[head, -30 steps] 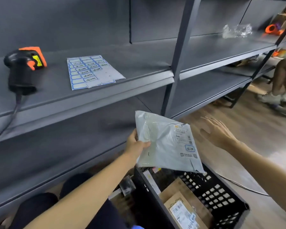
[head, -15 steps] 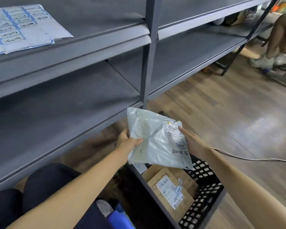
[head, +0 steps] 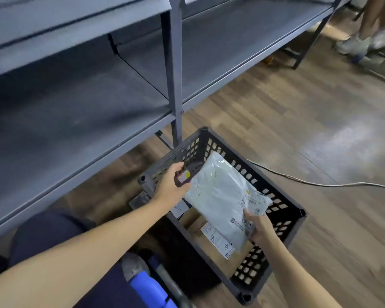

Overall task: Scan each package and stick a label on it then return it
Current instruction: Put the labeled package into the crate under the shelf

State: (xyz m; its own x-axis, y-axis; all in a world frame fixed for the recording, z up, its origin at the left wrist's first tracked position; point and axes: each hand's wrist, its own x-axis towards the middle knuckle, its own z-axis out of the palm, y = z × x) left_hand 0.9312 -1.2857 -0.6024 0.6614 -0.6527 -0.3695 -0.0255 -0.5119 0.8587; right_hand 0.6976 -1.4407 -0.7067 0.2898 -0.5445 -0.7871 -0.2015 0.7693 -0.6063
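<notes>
A grey plastic mailer package (head: 220,196) with a printed shipping label hangs over the black perforated crate (head: 293,215) on the floor. My left hand (head: 171,187) grips its upper left edge. My right hand (head: 257,225) pinches its lower right corner by the label. Under the mailer, inside the crate, lies a brown cardboard box (head: 207,241) with a white label. The scanner and the label sheet are out of view.
Grey metal shelving (head: 76,112) runs along the left, with an upright post (head: 175,85) just behind the crate. A cable (head: 320,183) crosses the wooden floor to the right. Another person's feet (head: 365,41) stand at the top right. My knees and a blue shoe (head: 147,287) are at the bottom.
The view has tilted down from the shelf to the crate. My right hand has come onto the mailer, and both hands have lowered it over the crate.
</notes>
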